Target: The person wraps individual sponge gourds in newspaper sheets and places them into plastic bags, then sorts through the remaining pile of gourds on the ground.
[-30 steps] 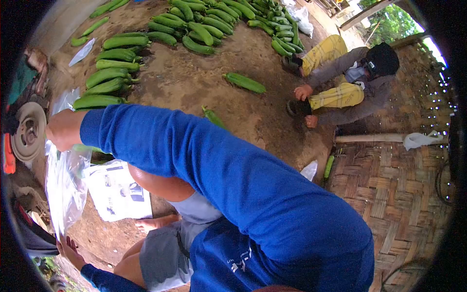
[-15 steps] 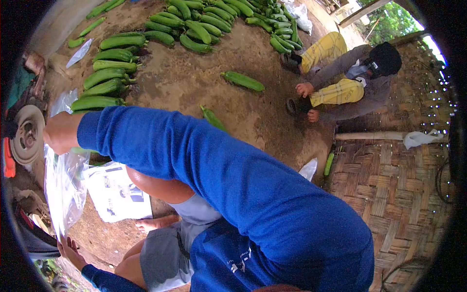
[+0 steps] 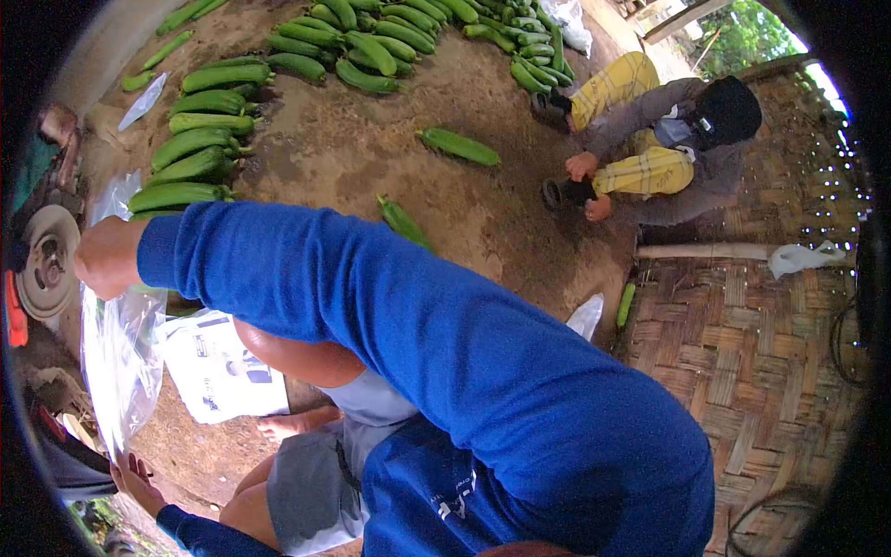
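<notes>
Currently your right hand [image 3: 107, 257], at the end of a blue sleeve, is clenched on the top edge of a thin clear plastic bag [image 3: 116, 362]. The bag hangs at the left of the view, beside your bent knee. Your left hand [image 3: 139, 478] shows at the bag's lower end with its fingers spread; whether it pinches the film or only touches it cannot be told.

To hold the bag well, grip a bunched fold of the rim rather than a single layer. Film this thin looks slippery and likely to stretch. Hold it clear of the rough ground too.

The bag is glossy, crinkled and see-through. Just beside it lies a white printed sack [image 3: 218, 367], flat and matte. Beyond, long dark green ridged gourds [image 3: 190, 144] lie in rows on a packed brown earth floor [image 3: 353, 148]. Well apart, a crouching person in yellow checked trousers [image 3: 650, 172] works beside a woven split-bamboo mat [image 3: 742, 353], its flat strips crossing in a basket weave.
</notes>
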Action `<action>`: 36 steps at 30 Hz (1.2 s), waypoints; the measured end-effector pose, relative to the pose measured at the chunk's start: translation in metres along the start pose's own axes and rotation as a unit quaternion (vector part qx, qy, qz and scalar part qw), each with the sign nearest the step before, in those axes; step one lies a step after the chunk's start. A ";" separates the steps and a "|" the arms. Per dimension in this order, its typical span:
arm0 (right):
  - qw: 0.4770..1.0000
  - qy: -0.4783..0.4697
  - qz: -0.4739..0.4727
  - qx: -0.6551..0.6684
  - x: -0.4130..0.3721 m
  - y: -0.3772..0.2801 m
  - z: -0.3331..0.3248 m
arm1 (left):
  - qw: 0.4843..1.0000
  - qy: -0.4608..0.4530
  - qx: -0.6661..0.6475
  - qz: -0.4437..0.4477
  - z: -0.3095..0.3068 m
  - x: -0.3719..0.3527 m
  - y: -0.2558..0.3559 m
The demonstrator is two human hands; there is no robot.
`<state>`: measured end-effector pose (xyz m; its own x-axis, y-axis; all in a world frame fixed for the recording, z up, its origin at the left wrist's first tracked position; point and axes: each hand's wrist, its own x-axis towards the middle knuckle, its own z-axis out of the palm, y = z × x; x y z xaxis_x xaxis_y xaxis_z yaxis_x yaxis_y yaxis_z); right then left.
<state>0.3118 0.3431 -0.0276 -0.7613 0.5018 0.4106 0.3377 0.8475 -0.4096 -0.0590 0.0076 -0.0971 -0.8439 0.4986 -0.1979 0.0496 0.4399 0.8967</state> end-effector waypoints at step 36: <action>0.999 -0.028 0.017 0.036 -0.002 -0.007 -0.014 | 0.999 -0.031 0.000 0.011 -0.004 0.007 -0.007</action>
<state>0.3180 0.3383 -0.0142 -0.7802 0.5185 0.3499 0.3256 0.8143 -0.4805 -0.0670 0.0047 -0.1036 -0.8081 0.5532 -0.2023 0.0680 0.4288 0.9008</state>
